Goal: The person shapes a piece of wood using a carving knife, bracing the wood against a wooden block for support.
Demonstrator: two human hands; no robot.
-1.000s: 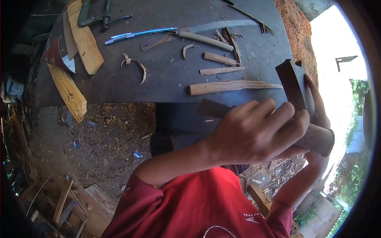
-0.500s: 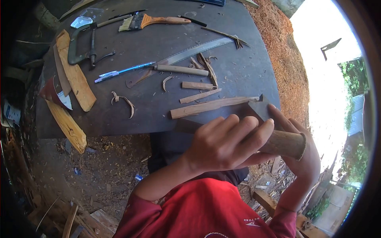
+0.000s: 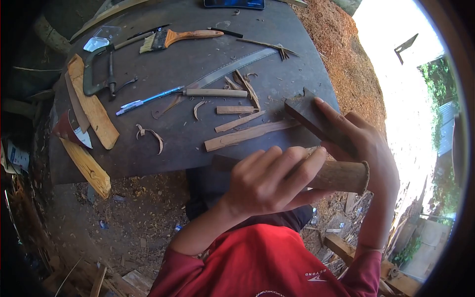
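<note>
My left hand (image 3: 269, 180) is wrapped round the thick, round wooden handle (image 3: 344, 176) of a knife, whose dark blade (image 3: 224, 163) points left past my knuckles. My right hand (image 3: 363, 143) grips a dark, flat piece of wood (image 3: 321, 121), with the index finger stretched along its upper edge. A small notch shows at the far end of this piece, over the table's right part. The butt of the handle lies close to my right wrist. Just left of the dark piece, a long pale wood strip (image 3: 247, 137) lies on the table, partly covered by it.
Strewn over the dark table (image 3: 173, 119) are a paintbrush (image 3: 185, 37), a C-clamp (image 3: 90, 74), a pen (image 3: 148, 101), a metal ruler (image 3: 237, 64), a wooden-handled tool (image 3: 216, 92) and curled shavings. Rough wood pieces (image 3: 94, 104) lie at the left edge. Sawdust (image 3: 346, 64) covers the ground at right.
My right hand has raised the dark wood piece away from my body, and it stands farther from the knife handle. The whole view has shifted slightly.
</note>
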